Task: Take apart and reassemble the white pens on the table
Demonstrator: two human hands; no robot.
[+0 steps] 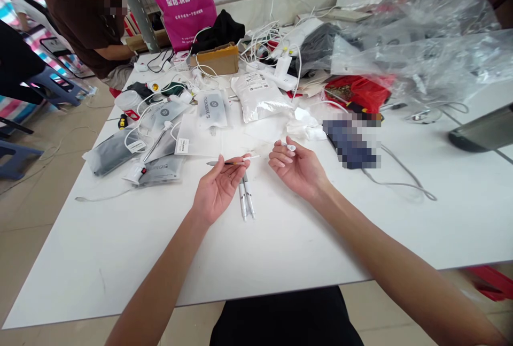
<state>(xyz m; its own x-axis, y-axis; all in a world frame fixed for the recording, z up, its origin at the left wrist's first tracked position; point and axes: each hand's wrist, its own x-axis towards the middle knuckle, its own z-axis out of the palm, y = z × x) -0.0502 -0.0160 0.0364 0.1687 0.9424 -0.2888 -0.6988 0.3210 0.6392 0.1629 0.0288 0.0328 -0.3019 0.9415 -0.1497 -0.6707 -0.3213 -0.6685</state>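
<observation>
From the head view, we look down on a white surface (304, 250) where two pens (249, 199) lie side by side. Taking these pens as our landmark, our left hand (216, 191) is just left of them, its fingers pinching a slim pen part (231, 163), dark at one end and white at the other, above their far ends. Our right hand (298, 172) is beyond them to the right, fingers curled around a white pen piece (289, 147); the held pieces are apart. Farther beyond the pens we see a grey pouch (211, 109), a white packet (260, 97) and a cardboard box (216, 61). Crumpled tissue (306, 127) lies beyond and right of the pens. Far left beyond them sits another person (86, 25) in brown.
</observation>
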